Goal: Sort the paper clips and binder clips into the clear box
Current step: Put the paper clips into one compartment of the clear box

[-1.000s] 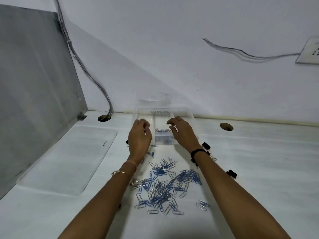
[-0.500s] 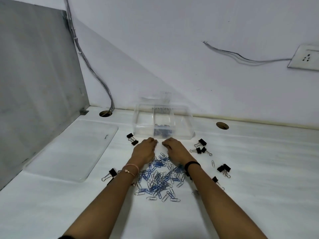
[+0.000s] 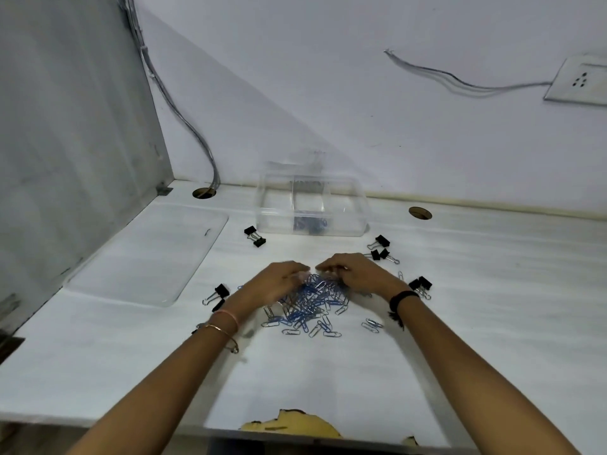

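A heap of blue and silver paper clips (image 3: 312,307) lies on the white table in front of me. My left hand (image 3: 279,280) and my right hand (image 3: 356,274) sit side by side on the far edge of the heap, fingers curled down into the clips and slightly blurred. Behind them stands the clear box (image 3: 279,221), with dividers and some blue clips in its middle compartment. Black binder clips lie scattered: two left of the box (image 3: 254,236), several right of it (image 3: 381,249), a pair by my right wrist (image 3: 422,284), and some by my left wrist (image 3: 218,293).
A flat clear lid (image 3: 147,254) lies at the left, beside a grey partition (image 3: 65,126). Two cable holes (image 3: 203,193) (image 3: 419,212) pierce the table near the wall. A few stray paper clips (image 3: 372,324) lie right of the heap. The table's near edge is chipped (image 3: 289,423).
Both hands have drawn back from the clear box to the paper clip heap, and their fingers now curl into its far edge. The camera has tilted, showing more of the table.
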